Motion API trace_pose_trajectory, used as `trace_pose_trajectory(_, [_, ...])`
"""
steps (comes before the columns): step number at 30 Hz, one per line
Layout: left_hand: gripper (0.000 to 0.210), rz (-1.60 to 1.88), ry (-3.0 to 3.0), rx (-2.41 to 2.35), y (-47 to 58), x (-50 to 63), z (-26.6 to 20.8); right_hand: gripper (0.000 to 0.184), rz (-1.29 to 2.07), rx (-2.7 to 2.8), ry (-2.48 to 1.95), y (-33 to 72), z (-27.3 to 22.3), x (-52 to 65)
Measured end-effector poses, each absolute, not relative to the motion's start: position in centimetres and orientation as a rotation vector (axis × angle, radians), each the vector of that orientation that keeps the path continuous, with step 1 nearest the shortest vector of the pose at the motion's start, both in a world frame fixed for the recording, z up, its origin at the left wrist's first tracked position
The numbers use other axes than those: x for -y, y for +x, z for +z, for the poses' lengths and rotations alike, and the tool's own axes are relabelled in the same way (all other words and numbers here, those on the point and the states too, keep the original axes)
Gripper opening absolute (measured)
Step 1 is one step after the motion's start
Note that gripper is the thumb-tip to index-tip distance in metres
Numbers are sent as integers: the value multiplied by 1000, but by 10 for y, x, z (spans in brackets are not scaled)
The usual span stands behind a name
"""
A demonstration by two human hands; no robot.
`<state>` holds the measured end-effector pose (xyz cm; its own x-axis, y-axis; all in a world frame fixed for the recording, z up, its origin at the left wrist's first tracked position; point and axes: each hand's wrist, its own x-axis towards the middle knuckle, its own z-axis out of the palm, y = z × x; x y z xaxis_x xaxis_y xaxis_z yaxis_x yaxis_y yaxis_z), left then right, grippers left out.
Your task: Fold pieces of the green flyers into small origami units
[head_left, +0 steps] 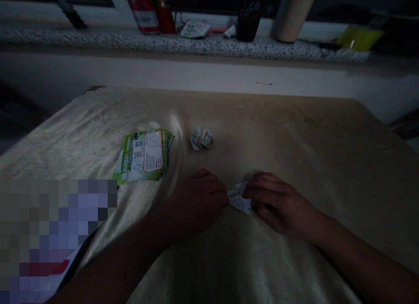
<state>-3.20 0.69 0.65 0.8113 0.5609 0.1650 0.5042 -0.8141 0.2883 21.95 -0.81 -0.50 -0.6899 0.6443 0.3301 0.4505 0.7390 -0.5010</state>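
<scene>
Between my hands on the table lies a folded piece of printed paper (239, 202), white with small text. My left hand (204, 197) has its fingers curled over the left end of the paper. At the right end, my right hand (273, 199) bends its fingers down onto the paper, thumb underneath and partly hidden. Beyond my left hand sit small folded paper pieces (202, 139) with coloured print. To the left rests a stack of green printed leaflets (144, 155), its edges slightly fanned.
A glossy beige cloth (294, 129) covers the table. Along the back, a speckled stone sill (108, 40) holds a red-and-white can (144, 14), a crumpled wrapper (195, 29), a dark cup (249, 18) and a pale cylinder (296, 14). A blurred-out area (49, 243) covers the lower left.
</scene>
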Motion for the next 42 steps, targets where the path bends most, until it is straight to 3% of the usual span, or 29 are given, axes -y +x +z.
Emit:
trace_pose_trajectory(13, [7, 321, 2301, -1231, -21, -8, 4, 24, 433, 2559, -965, 209, -5, 18])
trace_pose_trajectory(21, [16, 241, 2187, -1381, -10, -8, 8, 24, 422, 2590, -969, 209, -6, 17])
trace_pose_trajectory(42, [17, 164, 2296, -1352, -13, -10, 9, 22, 433, 2575, -977, 208, -6, 17])
